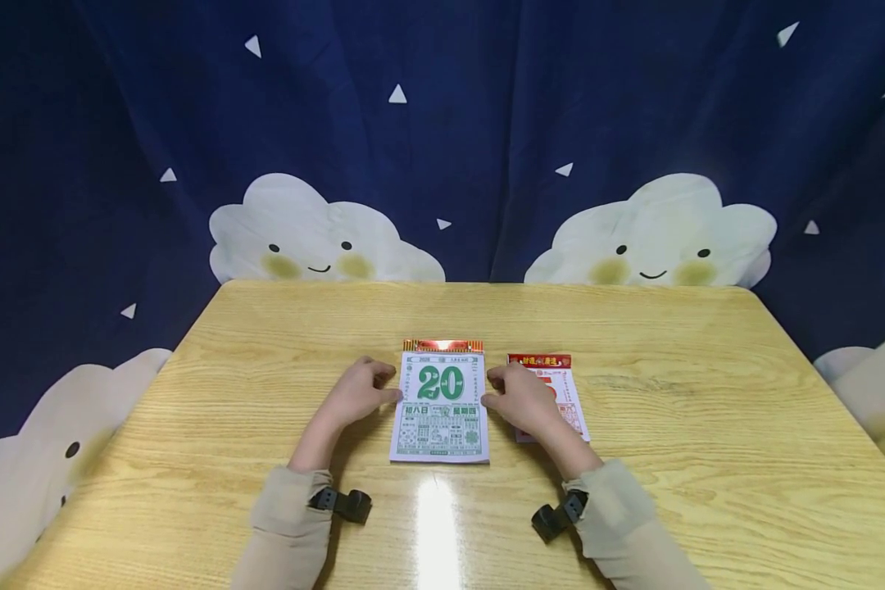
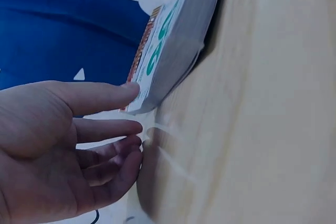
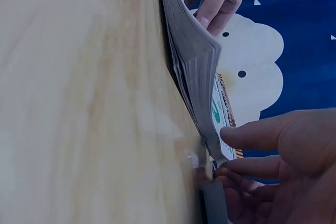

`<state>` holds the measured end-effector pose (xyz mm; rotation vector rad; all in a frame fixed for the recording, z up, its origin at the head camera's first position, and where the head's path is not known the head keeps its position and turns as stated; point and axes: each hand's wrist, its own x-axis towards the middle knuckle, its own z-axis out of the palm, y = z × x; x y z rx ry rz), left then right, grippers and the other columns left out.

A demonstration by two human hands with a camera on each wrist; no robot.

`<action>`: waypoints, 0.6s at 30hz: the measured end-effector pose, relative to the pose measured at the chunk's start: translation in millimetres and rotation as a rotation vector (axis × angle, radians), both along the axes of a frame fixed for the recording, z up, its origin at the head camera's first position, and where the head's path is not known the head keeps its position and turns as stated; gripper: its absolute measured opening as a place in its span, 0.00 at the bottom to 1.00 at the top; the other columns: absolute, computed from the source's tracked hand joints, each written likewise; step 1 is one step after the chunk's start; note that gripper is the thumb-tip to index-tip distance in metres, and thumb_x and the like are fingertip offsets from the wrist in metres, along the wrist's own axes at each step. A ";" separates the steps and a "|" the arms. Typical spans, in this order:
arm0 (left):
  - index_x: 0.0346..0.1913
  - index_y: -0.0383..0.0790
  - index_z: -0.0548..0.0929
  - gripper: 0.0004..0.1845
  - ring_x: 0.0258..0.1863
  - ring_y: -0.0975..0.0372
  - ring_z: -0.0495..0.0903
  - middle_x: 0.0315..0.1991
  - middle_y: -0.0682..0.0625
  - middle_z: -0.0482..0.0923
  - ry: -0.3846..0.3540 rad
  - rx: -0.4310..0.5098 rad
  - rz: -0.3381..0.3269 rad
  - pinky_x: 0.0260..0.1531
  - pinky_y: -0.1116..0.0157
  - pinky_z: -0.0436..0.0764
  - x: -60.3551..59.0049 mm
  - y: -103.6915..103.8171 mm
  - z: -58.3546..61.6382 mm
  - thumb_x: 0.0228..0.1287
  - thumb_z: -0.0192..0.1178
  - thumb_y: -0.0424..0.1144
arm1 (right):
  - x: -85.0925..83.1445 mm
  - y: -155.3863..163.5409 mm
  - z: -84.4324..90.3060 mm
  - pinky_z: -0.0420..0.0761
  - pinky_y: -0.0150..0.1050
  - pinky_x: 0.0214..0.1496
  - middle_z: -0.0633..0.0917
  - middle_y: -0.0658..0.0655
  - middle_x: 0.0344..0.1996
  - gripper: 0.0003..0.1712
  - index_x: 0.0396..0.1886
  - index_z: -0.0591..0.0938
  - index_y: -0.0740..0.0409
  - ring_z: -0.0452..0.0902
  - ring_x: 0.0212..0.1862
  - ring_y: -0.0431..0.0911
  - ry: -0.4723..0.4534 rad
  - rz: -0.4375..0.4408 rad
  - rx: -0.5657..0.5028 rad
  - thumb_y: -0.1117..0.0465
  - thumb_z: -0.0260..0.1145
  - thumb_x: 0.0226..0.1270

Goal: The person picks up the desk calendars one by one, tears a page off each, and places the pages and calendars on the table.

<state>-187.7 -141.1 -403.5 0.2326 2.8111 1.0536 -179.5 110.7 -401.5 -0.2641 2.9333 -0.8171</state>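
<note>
A thick tear-off calendar with a large green 20 and a shiny red-gold top strip lies flat on the table between both hands. At its left side is my left hand, thumb tip at the calendar's edge, fingers loosely bent beside it. In the left wrist view, that thumb meets the page block. My right hand mirrors this on the other side, its thumb touching the edge in the right wrist view. Under and behind the right hand lies a smaller calendar with red print, partly hidden.
Everything lies on a light wooden table. A dark blue curtain with white clouds and triangles hangs behind it. Each wrist carries a small black camera, such as the left one. A bright reflection shows below the green calendar.
</note>
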 end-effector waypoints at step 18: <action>0.53 0.30 0.76 0.27 0.42 0.53 0.73 0.46 0.39 0.70 -0.016 0.043 0.117 0.44 0.57 0.75 3.3 17.8 -5.1 0.46 0.66 0.32 | 4.0 -11.0 1.3 0.76 0.49 0.44 0.77 0.61 0.50 0.23 0.49 0.80 0.59 0.73 0.52 0.54 -0.048 -0.083 0.034 0.58 0.66 0.52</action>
